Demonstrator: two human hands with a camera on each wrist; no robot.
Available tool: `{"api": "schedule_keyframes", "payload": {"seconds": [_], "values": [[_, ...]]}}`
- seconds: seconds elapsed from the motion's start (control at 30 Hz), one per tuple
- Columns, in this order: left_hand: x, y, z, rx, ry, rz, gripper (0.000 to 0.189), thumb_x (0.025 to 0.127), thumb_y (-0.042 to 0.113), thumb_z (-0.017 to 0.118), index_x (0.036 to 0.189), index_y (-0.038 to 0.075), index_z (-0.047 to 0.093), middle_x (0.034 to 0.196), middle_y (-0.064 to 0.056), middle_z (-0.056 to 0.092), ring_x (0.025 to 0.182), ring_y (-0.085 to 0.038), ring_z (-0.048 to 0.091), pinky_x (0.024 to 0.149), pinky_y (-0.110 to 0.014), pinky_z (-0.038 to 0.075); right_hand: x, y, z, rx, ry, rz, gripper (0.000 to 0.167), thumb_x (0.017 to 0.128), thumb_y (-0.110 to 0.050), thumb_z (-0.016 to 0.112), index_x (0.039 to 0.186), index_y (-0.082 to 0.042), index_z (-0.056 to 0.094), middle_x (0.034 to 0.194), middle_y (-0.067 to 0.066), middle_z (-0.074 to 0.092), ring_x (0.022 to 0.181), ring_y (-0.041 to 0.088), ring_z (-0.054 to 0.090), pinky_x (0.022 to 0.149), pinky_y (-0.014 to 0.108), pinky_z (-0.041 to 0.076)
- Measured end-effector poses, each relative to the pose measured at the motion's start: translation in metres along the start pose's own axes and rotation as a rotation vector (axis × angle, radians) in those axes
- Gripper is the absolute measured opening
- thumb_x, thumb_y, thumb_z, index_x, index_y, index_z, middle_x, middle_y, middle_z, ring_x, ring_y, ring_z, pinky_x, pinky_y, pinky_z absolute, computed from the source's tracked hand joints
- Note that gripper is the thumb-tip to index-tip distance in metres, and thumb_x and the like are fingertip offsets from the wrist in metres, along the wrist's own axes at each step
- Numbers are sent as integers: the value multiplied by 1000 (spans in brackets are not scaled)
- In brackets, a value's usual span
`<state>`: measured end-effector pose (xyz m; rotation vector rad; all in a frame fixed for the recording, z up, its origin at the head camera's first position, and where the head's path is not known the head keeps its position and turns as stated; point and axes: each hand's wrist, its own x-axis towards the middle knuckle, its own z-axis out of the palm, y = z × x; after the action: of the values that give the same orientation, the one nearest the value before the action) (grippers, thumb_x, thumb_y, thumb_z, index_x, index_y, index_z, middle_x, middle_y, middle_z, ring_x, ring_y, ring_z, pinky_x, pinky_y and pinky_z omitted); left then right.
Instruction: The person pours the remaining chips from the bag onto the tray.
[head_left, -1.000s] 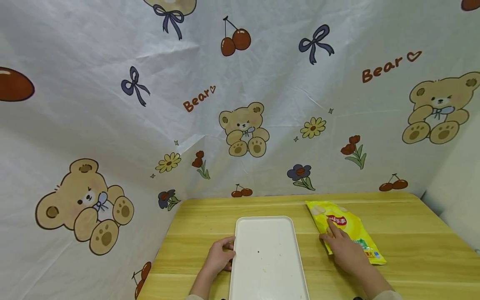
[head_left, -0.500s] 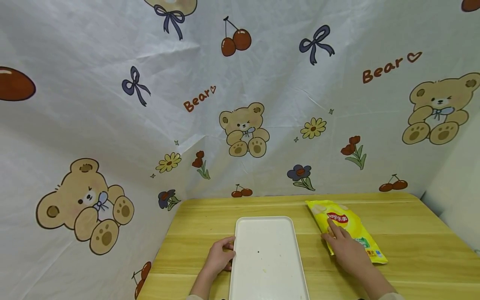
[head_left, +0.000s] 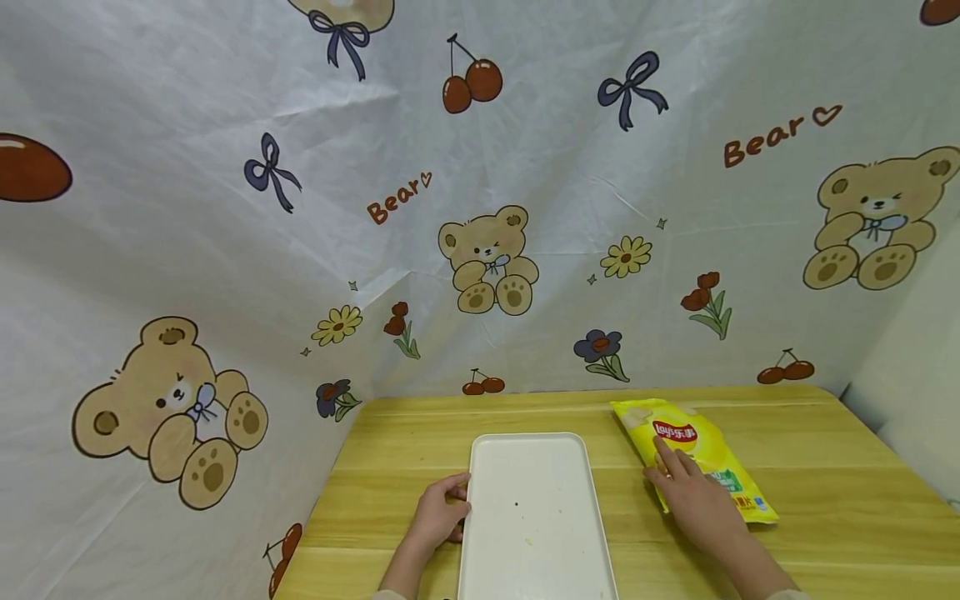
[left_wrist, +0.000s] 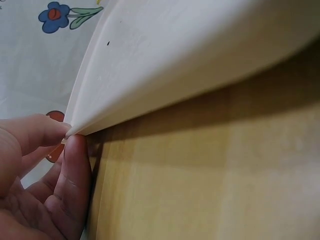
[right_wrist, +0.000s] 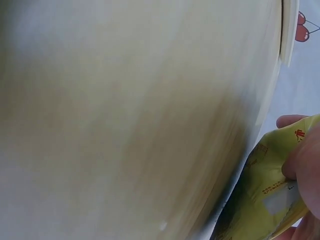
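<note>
My left hand (head_left: 437, 512) is at the left long side of a white rectangular tray (head_left: 528, 517). In the left wrist view the thumb and a finger of the left hand (left_wrist: 45, 175) pinch the tray's thin rim (left_wrist: 75, 129). To the right of the tray, my right hand (head_left: 697, 500) holds a yellow Lay's chip bag (head_left: 708, 450) by its left side, fingers over the printed front. The right wrist view shows the thumb of the right hand (right_wrist: 307, 170) pressed into the bag (right_wrist: 260, 185); part of the fingers is hidden behind it.
A wooden table (head_left: 840, 467) lies under everything. Behind it and on the left hangs a white cloth (head_left: 315, 250) printed with bears, cherries and flowers. A pale wall surface (head_left: 911, 408) stands at the right. The tray has a small dark speck on it.
The chip bag's lower end has shifted slightly right and away from me, and my right hand has moved a little right with it. My left hand and the tray have stayed put.
</note>
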<state>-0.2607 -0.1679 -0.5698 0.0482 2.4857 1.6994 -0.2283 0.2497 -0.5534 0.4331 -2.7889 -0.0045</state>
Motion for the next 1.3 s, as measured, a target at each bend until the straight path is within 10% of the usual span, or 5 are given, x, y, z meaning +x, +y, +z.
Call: {"api": "schedule_keyframes", "payload": {"seconds": [1.3], "values": [[-6,3,-2,-30,-17,17,52,87,-4,64,138,2,57,106,-10,60,53,-12,55,42,-28,52,-10,-17,-54,-73,62,-133,50,78,8,77,120,-17,68,156,17,39,127,39,54,83,54,59]]}}
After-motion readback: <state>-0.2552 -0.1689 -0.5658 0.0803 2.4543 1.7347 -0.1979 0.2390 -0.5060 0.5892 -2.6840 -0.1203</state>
